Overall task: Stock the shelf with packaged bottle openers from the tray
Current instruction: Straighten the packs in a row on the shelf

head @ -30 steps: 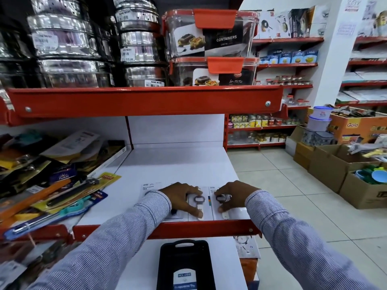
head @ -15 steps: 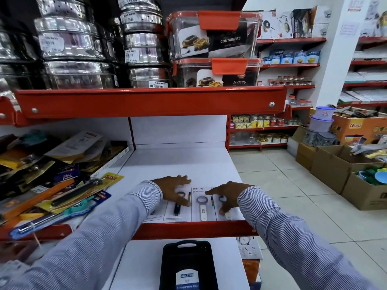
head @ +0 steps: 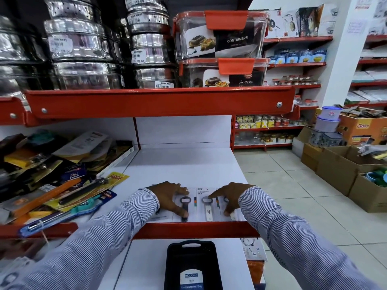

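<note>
Both hands rest flat on a row of carded bottle openers at the front edge of the white shelf (head: pixel 184 164), just behind its red lip. Left hand (head: pixel 167 198) lies palm down, fingers spread, thumb touching the dark-handled opener (head: pixel 184 208); it presses on the card rather than gripping, nothing pinched. Right hand (head: pixel 227 198) is also open and flat, forefinger tip on the ring of the white-handled opener (head: pixel 207 208), other fingers over a third pack (head: pixel 231 214), mostly hidden. A fourth card may sit under the left wrist, cannot tell.

Key relation: packs lie side by side, long axes running front-to-back, heads away from the person, handles toward the lip. The middle white one sits between the hands, the right forefinger already on it; the dark one is under the left. Any squaring-up is a sideways or backward slide; the rear of the shelf is bare.

Containers: the black tray (head: pixel 190 264) on the lower shelf directly below looks empty apart from its label, so stock seems moved over. Loose carded utensils (head: pixel 69 197) crowd the bay to the left.
</note>
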